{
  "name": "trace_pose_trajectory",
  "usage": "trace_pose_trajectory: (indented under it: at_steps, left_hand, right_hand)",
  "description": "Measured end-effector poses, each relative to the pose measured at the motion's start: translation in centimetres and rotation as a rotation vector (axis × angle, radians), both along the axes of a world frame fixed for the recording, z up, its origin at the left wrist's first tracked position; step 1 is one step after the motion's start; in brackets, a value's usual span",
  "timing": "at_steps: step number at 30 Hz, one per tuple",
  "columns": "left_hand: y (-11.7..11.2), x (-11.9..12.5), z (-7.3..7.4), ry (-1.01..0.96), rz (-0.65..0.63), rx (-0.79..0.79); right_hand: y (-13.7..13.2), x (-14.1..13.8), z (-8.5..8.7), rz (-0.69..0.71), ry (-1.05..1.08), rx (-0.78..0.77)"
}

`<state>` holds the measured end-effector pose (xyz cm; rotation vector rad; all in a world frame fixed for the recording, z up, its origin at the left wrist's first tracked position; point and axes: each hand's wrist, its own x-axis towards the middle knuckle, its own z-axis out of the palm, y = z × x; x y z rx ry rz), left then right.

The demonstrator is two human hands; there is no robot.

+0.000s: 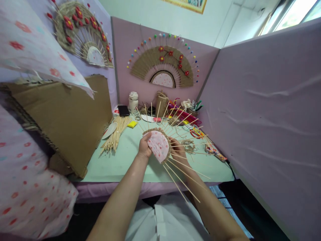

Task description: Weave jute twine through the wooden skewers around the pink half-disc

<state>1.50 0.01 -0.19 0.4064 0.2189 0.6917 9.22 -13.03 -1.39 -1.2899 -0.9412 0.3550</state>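
A half-made fan [158, 146] is held up over the green table [120, 164]: a pink half-disc with a jute twine rim and thin wooden sticks fanning out. My left hand [144, 146] grips the disc's left edge, thumb on its face. My right hand [177, 147] is behind the disc's right side, fingers closed among the sticks and a strand of jute twine [188, 145]. A bundle of loose sticks [117, 133] lies to the left on the table.
Large cardboard sheets [62, 117] lean at the left. Finished fans hang on the back wall [163, 66] and the left wall [81, 31]. A white jar [133, 101], a twine spool [162, 103], scissors [197, 133] and craft bits crowd the table's far end.
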Motion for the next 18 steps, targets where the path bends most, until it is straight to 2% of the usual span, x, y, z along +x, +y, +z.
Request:
trace_pose_trajectory:
  at_steps: [5, 10, 14, 16, 18]
  left_hand:
    - [0.0, 0.2, 0.2, 0.042, 0.005, -0.053]
    - [0.3, 0.8, -0.3, 0.126, 0.021, -0.053]
    - [0.3, 0.9, -0.3, 0.132, 0.022, -0.047]
    - [-0.1, 0.7, 0.0, 0.114, -0.035, -0.04]
    - [-0.7, 0.2, 0.3, 0.104, -0.145, -0.028]
  right_hand:
    - [0.1, -0.7, -0.5, 0.112, -0.084, -0.066]
    - [-0.1, -0.8, -1.5, 0.18, -0.164, -0.183]
    - [0.0, -1.0, -2.2, 0.136, -0.264, -0.205]
    - [0.1, -1.3, -2.2, 0.079, -0.299, -0.2]
    - [0.1, -1.6, -2.0, 0.018, -0.318, -0.196]
